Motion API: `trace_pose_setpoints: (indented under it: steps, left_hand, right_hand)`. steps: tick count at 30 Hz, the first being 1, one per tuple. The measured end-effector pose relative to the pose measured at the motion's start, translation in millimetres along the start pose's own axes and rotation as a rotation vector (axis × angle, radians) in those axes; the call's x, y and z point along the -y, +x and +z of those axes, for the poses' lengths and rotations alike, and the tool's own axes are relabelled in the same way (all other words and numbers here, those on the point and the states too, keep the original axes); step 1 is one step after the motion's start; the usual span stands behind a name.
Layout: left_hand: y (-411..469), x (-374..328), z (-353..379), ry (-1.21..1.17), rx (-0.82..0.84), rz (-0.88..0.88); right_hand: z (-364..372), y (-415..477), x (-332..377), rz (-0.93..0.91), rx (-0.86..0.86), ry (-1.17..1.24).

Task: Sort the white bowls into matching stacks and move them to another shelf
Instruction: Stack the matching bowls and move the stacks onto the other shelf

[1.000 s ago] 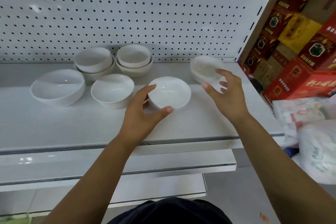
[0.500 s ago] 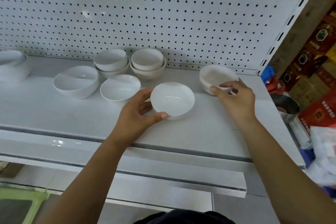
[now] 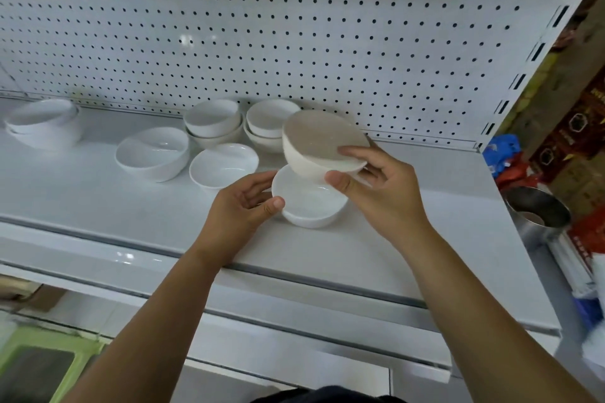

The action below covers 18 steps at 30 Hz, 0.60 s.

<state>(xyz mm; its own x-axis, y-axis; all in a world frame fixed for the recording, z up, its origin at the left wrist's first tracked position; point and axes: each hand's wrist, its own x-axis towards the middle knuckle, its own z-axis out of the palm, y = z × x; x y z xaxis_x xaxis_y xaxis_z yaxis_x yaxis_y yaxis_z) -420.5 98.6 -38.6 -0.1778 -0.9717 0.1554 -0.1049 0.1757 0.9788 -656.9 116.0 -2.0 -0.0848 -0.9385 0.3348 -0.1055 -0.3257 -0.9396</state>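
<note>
White shelf (image 3: 98,206) below a pegboard (image 3: 294,26) carries the bowls. At frame centre the right hand (image 3: 383,193) pinches a tilted bowl (image 3: 314,144) by its rim, just above a second bowl (image 3: 311,206) standing on the shelf, which the left hand (image 3: 242,206) grips, fingers curled.

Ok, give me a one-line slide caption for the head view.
Right hand holds a tilted bowl above the lower bowl that the left hand grips on the white shelf.

Bowls (image 3: 223,168) white; pegboard (image 3: 294,26) white w/ black dots; boxes (image 3: 569,137) red/brown; crate (image 3: 42,366) green.
</note>
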Motion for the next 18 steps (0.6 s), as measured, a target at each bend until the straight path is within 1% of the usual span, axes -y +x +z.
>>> trace_pose_setpoints:
  steps: [4, 6, 10, 13, 18]
  left_hand:
    - [-0.3, 1.3, 0.4, 0.01, -0.012, 0.004]
    - [-0.4, 2.3, -0.8, 0.015, -0.021, 0.016]
    - [1.1, 4.3, -1.8, -0.014, -0.021, 0.014]
    - [0.9, 5.3, -1.0, -0.016, -0.029, 0.003]
    - [-3.7, 0.1, 1.9, -0.001, -0.056, 0.021]
  right_hand:
    - [5.8, -8.5, -10.9, -0.041, 0.08, -0.06]
    - [6.6, -10.8, -15.3, -0.063, 0.095, -0.098]
    - [4.5, -13.5, -20.6, -0.031, 0.1, -0.105]
    - [6.4, -18.9, -25.3, -0.022, 0.131, -0.156]
    - [9.5, -24.4, -29.9, 0.078, 0.132, -0.145]
